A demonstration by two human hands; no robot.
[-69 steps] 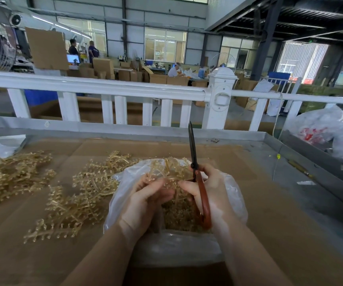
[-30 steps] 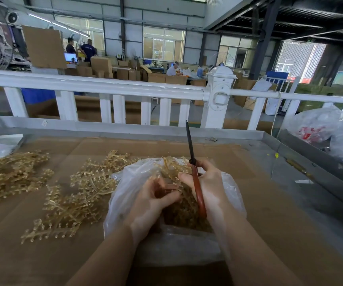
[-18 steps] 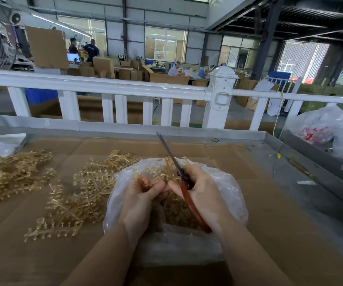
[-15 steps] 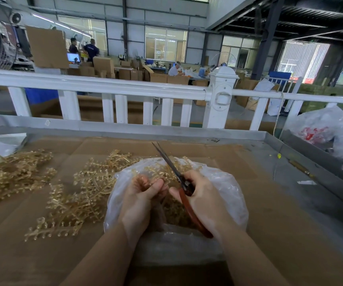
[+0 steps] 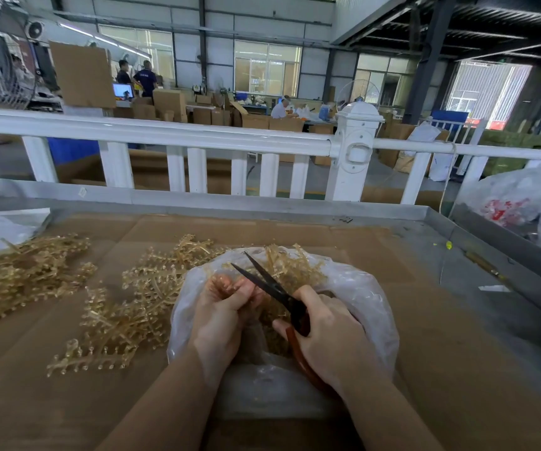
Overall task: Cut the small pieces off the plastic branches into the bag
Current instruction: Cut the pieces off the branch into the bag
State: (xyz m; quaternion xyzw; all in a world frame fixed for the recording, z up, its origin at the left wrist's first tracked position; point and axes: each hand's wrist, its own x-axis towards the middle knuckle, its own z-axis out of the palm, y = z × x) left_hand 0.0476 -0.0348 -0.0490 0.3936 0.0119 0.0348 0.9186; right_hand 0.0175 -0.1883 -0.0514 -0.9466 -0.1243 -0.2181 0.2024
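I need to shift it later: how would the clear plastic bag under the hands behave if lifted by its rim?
The bag would probably be floppy: its thin film is crumpled and slumps on the cardboard. Likely light, though the cut pieces inside would sag it downwards.

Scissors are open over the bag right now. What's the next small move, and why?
Probably close the blades. The right hand holds the scissors with the blades spread, pointing at the plastic branch that the left hand grips over the open bag. A snip there should drop the small pieces into the bag.
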